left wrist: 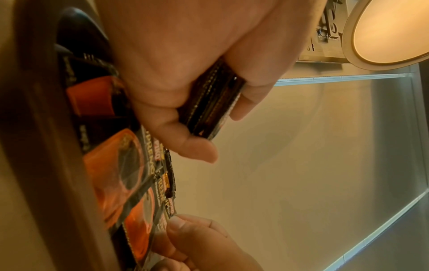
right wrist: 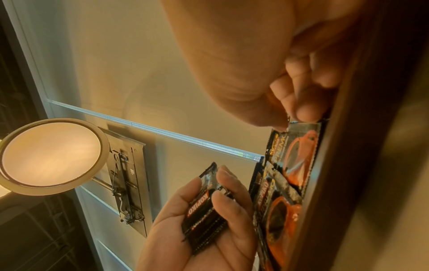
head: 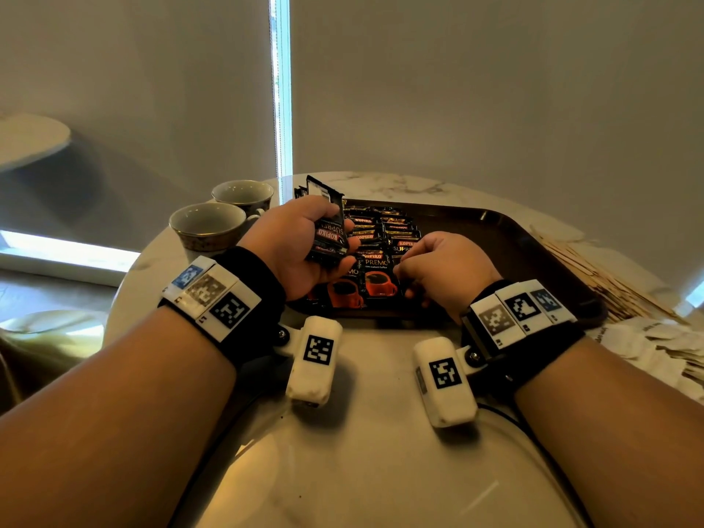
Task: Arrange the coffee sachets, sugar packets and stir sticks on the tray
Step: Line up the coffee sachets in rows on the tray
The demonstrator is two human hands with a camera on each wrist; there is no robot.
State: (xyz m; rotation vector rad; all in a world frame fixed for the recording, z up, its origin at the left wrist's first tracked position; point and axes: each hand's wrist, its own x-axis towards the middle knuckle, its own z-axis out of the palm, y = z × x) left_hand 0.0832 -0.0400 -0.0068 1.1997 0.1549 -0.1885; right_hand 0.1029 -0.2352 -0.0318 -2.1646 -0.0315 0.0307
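My left hand (head: 304, 238) hovers over the tray's left end and grips a stack of black coffee sachets (head: 329, 232); the left wrist view shows the stack (left wrist: 209, 102) edge-on between thumb and fingers. More coffee sachets (head: 381, 238) lie in overlapping rows on the left part of the dark brown tray (head: 533, 238). My right hand (right wrist: 291, 119) pinches the upper edge of the front sachet (right wrist: 301, 146), the one printed with a red cup, lying on the tray. Wooden stir sticks (head: 594, 276) and white sugar packets (head: 655, 348) lie in heaps on the table right of the tray.
Two cups (head: 207, 226) (head: 244, 196) stand on the round marble table (head: 381, 432) left of the tray. The tray's right half is bare. A second small table (head: 30, 139) stands far left. A wall and window blinds close off the back.
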